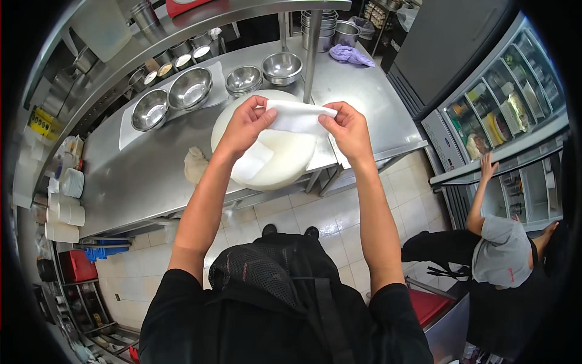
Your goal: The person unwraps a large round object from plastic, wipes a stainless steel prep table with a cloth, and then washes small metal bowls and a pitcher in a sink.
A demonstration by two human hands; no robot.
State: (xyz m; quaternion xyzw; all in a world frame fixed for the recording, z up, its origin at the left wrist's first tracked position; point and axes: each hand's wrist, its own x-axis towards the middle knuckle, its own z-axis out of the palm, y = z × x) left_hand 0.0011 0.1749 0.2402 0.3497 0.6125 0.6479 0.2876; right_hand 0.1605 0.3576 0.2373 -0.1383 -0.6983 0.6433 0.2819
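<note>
Between my two hands a white sheet of paper or cloth [298,119] is held up by its upper corners; which material it is I cannot tell. My left hand [254,119] pinches the left corner between thumb and fingers. At the right corner, my right hand [344,122] grips the edge the same way. Below the sheet lies a round white cutting board [286,169] at the counter's front edge, with another white piece [253,159] flat on it. A crumpled beige cloth [195,164] rests left of the board, near my left forearm.
Steel bowls [190,88] stand along the back of the steel counter [150,170], under a raised shelf [182,27]. A purple cloth [350,55] lies at the back right. Another person in a grey shirt [502,252] is at the open refrigerator [500,104] on the right.
</note>
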